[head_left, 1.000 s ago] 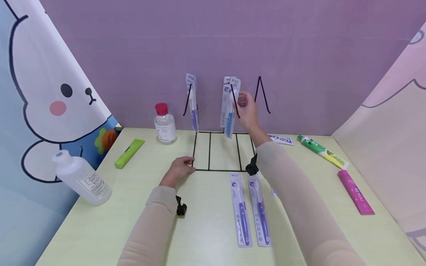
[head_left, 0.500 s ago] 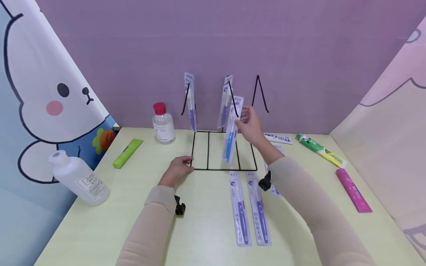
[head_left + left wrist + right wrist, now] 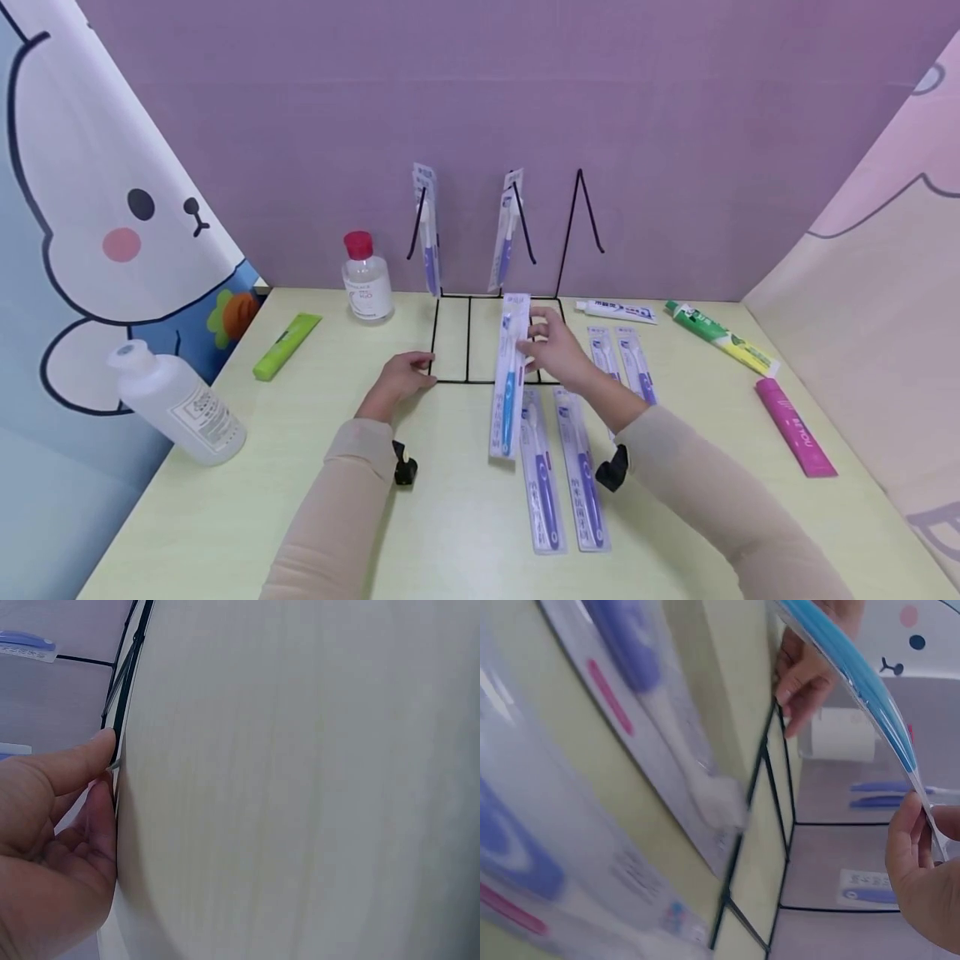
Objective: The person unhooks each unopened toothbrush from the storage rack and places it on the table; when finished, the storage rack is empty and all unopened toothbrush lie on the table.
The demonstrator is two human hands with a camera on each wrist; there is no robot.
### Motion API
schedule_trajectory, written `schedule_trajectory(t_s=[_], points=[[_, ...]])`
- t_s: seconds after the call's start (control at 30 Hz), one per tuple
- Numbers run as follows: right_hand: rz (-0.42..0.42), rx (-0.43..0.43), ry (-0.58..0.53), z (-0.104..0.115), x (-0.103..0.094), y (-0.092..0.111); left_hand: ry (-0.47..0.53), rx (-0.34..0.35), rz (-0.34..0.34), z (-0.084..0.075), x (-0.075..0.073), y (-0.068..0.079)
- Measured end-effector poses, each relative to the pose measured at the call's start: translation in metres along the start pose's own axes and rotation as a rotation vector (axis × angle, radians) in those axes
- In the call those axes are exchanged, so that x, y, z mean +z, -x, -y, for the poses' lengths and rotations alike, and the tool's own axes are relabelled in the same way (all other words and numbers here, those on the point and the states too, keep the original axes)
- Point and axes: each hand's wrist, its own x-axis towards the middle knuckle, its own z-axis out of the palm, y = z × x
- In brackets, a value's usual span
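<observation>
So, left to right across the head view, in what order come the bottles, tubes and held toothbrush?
White bottle, lime tube, red-capped bottle, blue toothbrush, white tube, green-and-yellow tube, pink tube.

Small shop-like setting, smooth purple backdrop (image 3: 480,100), blue-and-white cartoon-printed side panel (image 3: 82,200), pale wood-grain table (image 3: 198,525), black wire rack (image 3: 468,337), hung packaged purple-and-white toothbrushes (image 3: 429,260)

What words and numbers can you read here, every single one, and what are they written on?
"BE YOU": on the pink tube.
"H2O", small, so probably: on the red-capped bottle.
"纳米抗菌牙刷", faint: on the two purple toothbrush packs lying nearest the front.
Too small or blurred to read surely: the writing on the blue toothbrush pack in the right hand, white bottle, white tube, green-and-yellow tube, lime tube and other packs.
</observation>
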Motion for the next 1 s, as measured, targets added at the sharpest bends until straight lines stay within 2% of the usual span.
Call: schedule_trajectory(t_s=[0.2, 0.37, 0.47, 0.7, 1.0], points=[[0.076, 0.115, -0.038, -0.024, 0.012, 0.016, 0.003, -0.006, 0.007, 0.0, -0.001, 0.001], [0.162, 0.173, -0.063, -0.037, 0.023, 0.028, 0.024, -0.007, 0.018, -0.002, -0.003, 0.002], [0.18, 0.19, -0.048, -0.044, 0.028, 0.032, 0.016, 0.001, 0.017, -0.005, -0.005, 0.005], [0.155, 0.246, 0.157, -0.051, 0.035, 0.037, 0.022, -0.011, 0.03, -0.005, -0.004, 0.005], [0.173, 0.306, 0.411, -0.049, 0.04, 0.04, 0.01, -0.002, 0.018, -0.002, -0.002, 0.003]])
